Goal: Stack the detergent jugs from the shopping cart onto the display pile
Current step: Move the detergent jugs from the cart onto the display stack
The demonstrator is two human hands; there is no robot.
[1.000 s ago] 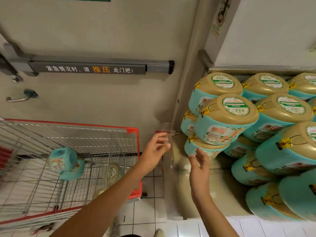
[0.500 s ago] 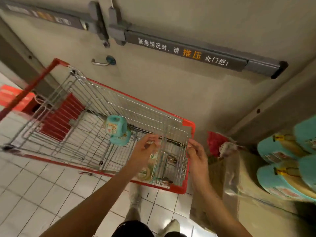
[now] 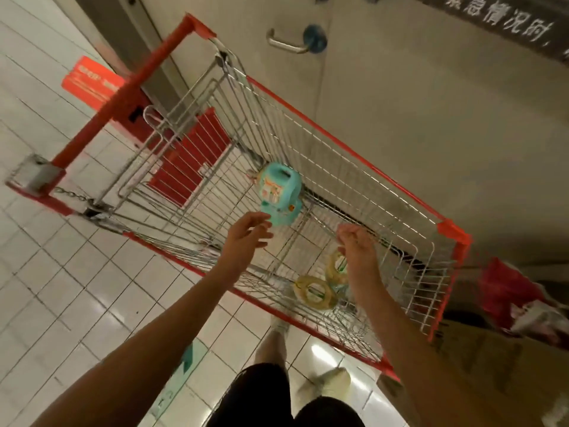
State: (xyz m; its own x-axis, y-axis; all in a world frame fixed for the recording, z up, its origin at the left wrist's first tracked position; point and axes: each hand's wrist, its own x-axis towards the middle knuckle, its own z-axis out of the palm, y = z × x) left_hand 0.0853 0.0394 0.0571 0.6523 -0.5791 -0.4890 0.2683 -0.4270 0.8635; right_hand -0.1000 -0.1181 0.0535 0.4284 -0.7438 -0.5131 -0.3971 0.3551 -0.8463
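Hands deeper into cart (image 3: 338,145) | left hand (image 3: 246,234) fingers wide, near jug (image 3: 278,194) | right hand (image 3: 358,246) curled, grasp unclear

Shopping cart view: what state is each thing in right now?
shopping cart, standing by the door, holding a few jugs
teal jugs, lying mid-basket, unheld
tan-capped jugs, lying on the basket floor, unheld
left hand, open, close to the teal jugs
right hand, loosely curled over the tan-capped jugs, holding nothing
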